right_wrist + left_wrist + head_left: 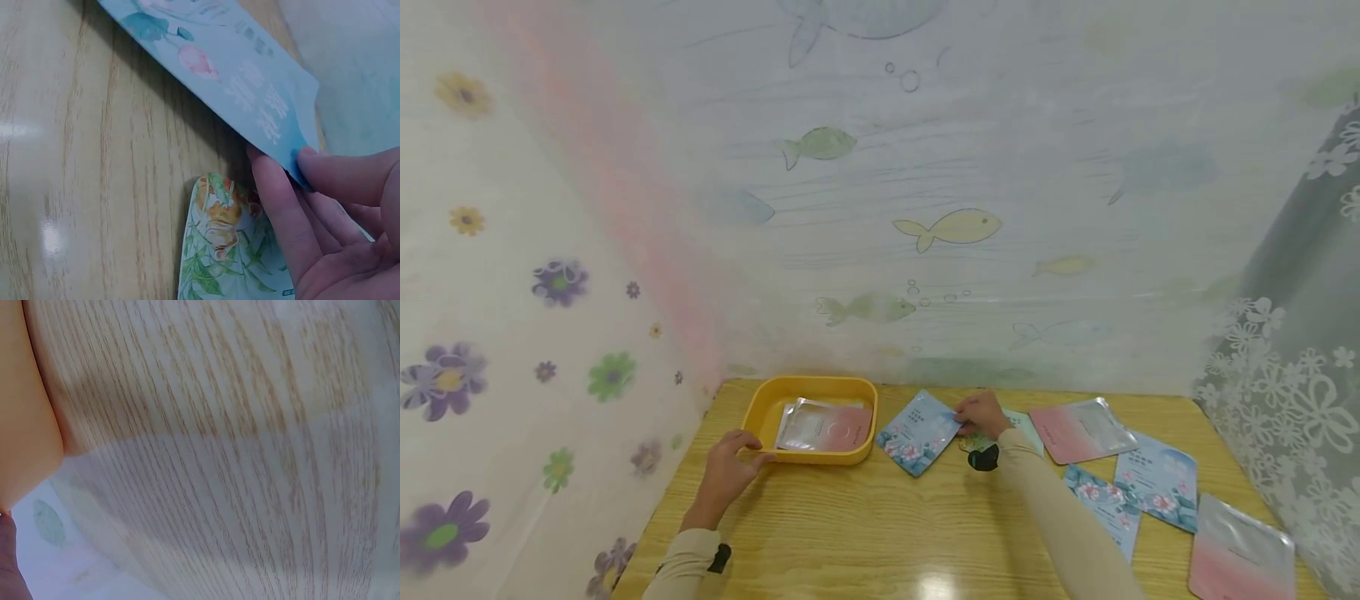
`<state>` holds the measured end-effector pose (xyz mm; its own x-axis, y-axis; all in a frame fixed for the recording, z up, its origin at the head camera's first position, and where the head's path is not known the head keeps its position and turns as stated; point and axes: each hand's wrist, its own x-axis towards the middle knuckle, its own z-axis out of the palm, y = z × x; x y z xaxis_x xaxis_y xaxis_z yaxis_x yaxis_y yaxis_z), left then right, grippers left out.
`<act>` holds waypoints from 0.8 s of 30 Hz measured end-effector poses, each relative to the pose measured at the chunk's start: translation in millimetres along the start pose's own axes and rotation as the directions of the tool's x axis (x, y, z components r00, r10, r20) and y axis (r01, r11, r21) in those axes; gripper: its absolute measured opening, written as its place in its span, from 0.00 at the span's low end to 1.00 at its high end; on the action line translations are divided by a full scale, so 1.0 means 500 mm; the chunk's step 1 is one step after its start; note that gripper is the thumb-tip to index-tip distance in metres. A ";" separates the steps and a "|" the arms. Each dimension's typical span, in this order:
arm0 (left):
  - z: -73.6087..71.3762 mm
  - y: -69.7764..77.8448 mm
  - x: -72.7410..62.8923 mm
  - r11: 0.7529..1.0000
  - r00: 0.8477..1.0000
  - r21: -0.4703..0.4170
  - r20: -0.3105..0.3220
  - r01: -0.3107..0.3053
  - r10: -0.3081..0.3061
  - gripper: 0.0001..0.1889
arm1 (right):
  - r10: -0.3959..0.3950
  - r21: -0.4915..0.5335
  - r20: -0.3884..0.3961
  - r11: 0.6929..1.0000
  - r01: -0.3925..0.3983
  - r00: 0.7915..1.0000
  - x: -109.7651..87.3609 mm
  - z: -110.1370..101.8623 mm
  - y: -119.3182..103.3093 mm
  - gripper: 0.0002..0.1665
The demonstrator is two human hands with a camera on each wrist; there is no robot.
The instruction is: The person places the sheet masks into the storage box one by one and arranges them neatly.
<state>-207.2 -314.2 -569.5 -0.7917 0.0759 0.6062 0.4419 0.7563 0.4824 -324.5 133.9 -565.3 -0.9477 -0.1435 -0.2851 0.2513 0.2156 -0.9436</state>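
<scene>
My right hand (983, 414) pinches the corner of a blue floral sheet mask packet (919, 433) between thumb and fingers. In the right wrist view the blue packet (212, 69) is tilted above the wood, its edge casting a shadow. Under that hand lies a green packet (231, 250) with orange flowers and leaves. My left hand (730, 467) grips the near left rim of a yellow tray (820, 457), thumb along the front side. Inside the tray lie pink and silver packets (826, 427). The left wrist view shows the tray's side (25, 406) and a bit of the hand.
To the right on the wooden table (850, 533) lie a pink and silver packet (1082, 429), two blue floral packets (1157, 479), partly overlapping, and another pink and silver packet (1243, 550) by the right edge. Patterned curtains (865, 250) hang behind and at both sides.
</scene>
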 end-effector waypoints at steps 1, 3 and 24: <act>0.000 0.000 0.001 1.000 1.000 0.001 0.002 0.001 -0.001 0.15 | 0.019 0.004 0.012 1.000 -0.019 1.000 -0.002 -0.001 -0.001 0.16; 0.000 0.000 0.001 1.000 1.000 0.001 0.006 0.008 -0.008 0.14 | 0.040 0.001 0.040 0.999 -0.040 0.998 -0.006 -0.003 -0.002 0.17; 0.000 -0.002 0.003 0.999 0.999 0.037 0.015 0.039 -0.039 0.14 | 0.021 0.144 0.033 0.989 -0.025 0.999 -0.041 -0.011 -0.005 0.19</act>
<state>-208.7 -314.8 -568.8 -0.8149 0.0560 0.5769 0.3951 0.7819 0.4822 -307.0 141.6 -556.4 -0.9352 -0.1713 -0.3101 0.3009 0.0780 -0.9505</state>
